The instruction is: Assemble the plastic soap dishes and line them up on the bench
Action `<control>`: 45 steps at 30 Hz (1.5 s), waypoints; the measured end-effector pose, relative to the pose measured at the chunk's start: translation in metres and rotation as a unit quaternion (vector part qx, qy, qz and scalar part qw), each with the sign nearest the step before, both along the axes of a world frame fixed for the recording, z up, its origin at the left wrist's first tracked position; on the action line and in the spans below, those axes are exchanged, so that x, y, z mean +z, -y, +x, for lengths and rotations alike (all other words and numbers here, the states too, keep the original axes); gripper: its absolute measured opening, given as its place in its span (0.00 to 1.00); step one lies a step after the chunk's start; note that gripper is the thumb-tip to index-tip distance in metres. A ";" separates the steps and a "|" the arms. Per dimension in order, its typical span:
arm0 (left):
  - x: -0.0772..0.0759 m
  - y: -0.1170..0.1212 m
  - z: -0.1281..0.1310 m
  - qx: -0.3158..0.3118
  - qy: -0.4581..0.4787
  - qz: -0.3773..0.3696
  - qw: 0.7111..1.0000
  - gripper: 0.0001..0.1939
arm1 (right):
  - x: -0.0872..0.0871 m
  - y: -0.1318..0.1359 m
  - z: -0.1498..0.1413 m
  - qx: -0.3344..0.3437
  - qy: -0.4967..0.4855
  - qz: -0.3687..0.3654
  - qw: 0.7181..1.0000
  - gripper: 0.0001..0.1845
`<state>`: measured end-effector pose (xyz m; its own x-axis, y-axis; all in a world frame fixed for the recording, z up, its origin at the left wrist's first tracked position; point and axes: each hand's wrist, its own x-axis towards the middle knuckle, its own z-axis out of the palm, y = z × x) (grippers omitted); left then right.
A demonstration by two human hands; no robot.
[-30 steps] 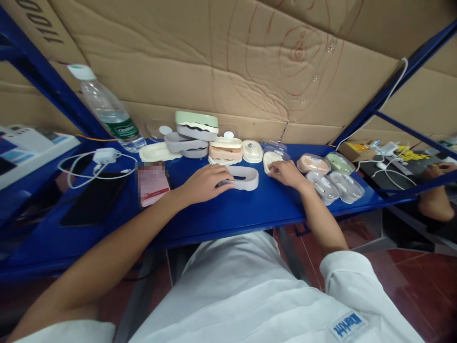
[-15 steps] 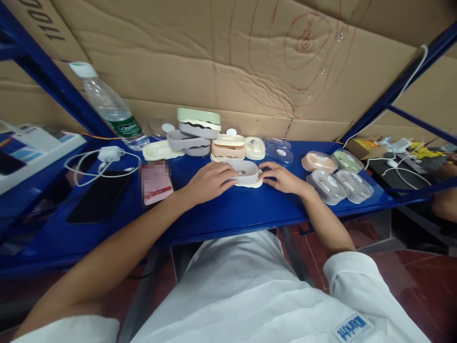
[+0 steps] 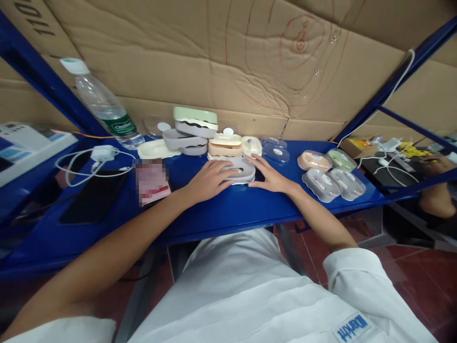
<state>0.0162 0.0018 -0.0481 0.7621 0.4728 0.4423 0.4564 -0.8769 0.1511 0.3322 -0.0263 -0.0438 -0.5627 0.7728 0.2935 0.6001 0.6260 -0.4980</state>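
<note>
On the blue table (image 3: pixel 228 214), I see the grey oval case (image 3: pixel 246 166) sitting between my wearer's two hands, its left end gripped by the curved fingers of the left hand (image 3: pixel 209 181), its right end touched by the right hand (image 3: pixel 269 177), which is open with thumb and fingers spread.

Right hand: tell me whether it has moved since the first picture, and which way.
Yes. The right hand has moved left, away from the peach box, and is now at the right end of the grey tray.
</note>
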 end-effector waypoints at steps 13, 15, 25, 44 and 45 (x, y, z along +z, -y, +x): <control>-0.004 -0.008 -0.008 0.002 -0.069 -0.087 0.994 0.32 | -0.004 -0.006 0.003 -0.009 0.064 0.032 0.997 0.44; -0.002 -0.007 -0.008 -0.001 -0.077 -0.095 0.992 0.32 | 0.000 -0.012 0.012 -0.035 0.058 0.053 0.996 0.41; 0.013 -0.005 -0.010 0.033 0.019 -0.176 0.984 0.32 | -0.007 -0.042 0.073 -0.346 0.072 -0.033 0.935 0.41; 0.007 -0.007 -0.004 -0.033 0.114 -0.314 0.942 0.52 | 0.019 0.020 -0.022 0.026 0.023 0.030 0.999 0.31; 0.007 -0.008 -0.004 -0.033 0.108 -0.305 0.945 0.51 | 0.019 0.020 -0.022 0.038 0.025 0.031 0.998 0.31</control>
